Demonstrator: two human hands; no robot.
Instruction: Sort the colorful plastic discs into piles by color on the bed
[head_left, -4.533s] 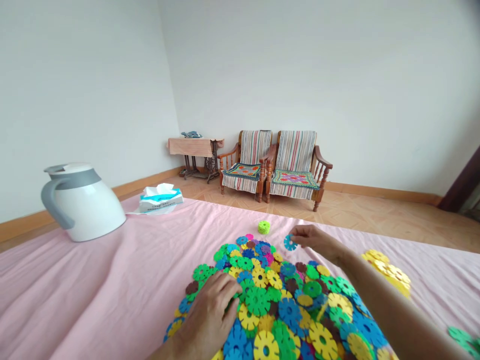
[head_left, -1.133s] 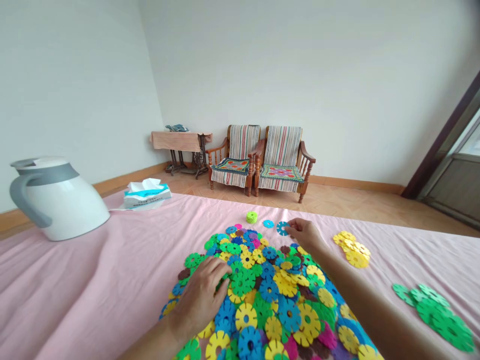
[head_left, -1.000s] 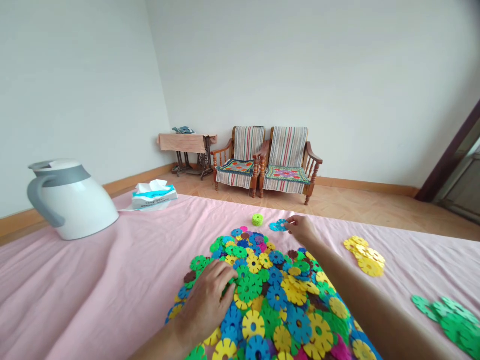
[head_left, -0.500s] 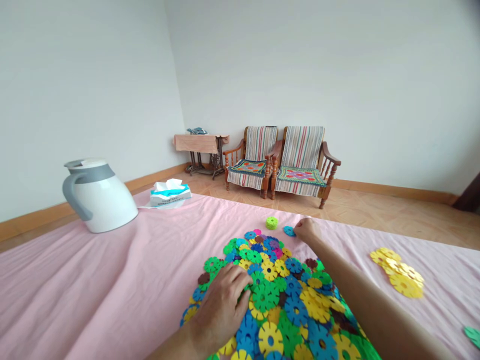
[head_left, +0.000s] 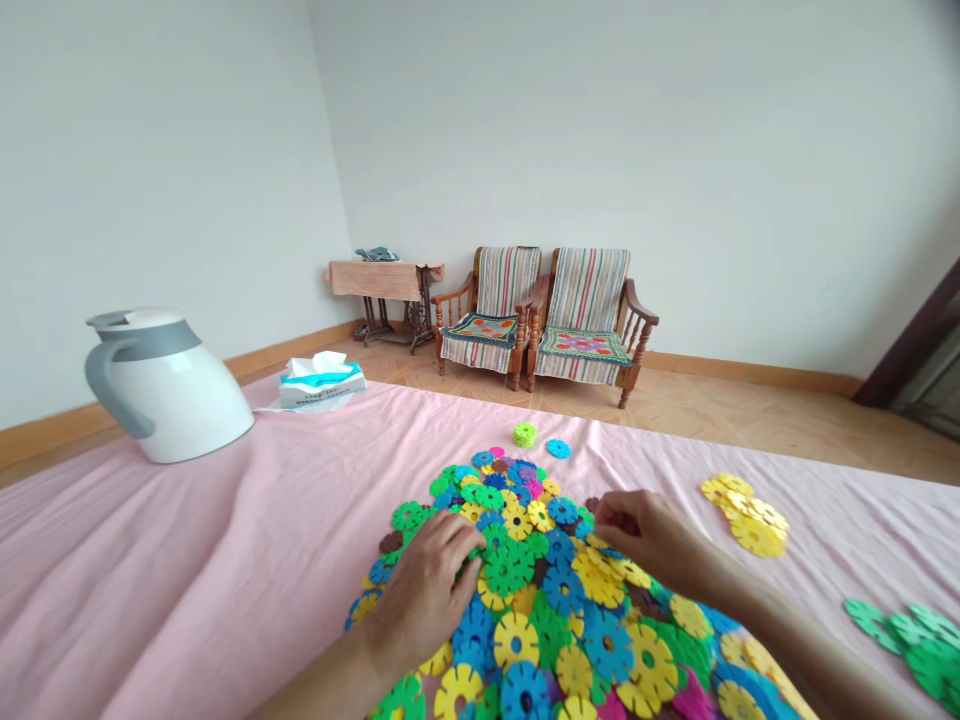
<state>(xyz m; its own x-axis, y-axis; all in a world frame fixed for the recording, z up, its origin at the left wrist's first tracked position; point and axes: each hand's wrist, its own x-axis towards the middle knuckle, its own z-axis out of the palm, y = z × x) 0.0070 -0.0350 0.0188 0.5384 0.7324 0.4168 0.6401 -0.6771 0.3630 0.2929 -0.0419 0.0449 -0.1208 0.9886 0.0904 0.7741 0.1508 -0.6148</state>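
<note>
A heap of flower-shaped plastic discs [head_left: 517,637] in green, blue, yellow, brown and pink spreads over the near part of a pink cloth [head_left: 247,560]. On the heap's left side rests my left hand [head_left: 427,575], its fingers bent and the thumb apart from them, with green discs by the fingertips. My right hand [head_left: 637,530] is over the heap's right edge, thumb and curled fingers a little apart, near a brown disc and yellow discs. Nothing shows in either hand. Beyond the heap lie a lime-green stack of discs [head_left: 525,435] and a single blue disc [head_left: 558,449].
Yellow discs [head_left: 750,515] and green discs [head_left: 919,640] lie in separate groups at the right. A white and grey jug [head_left: 184,400] stands at the left, beside a tissue box [head_left: 322,382]. Two wooden armchairs [head_left: 589,300] and a cloth-covered stand [head_left: 375,280] are by the wall.
My right hand has left the blue disc beside the lime-green stack and come back to the heap's right edge. The left hand keeps its place on the heap. The view has swung slightly right.
</note>
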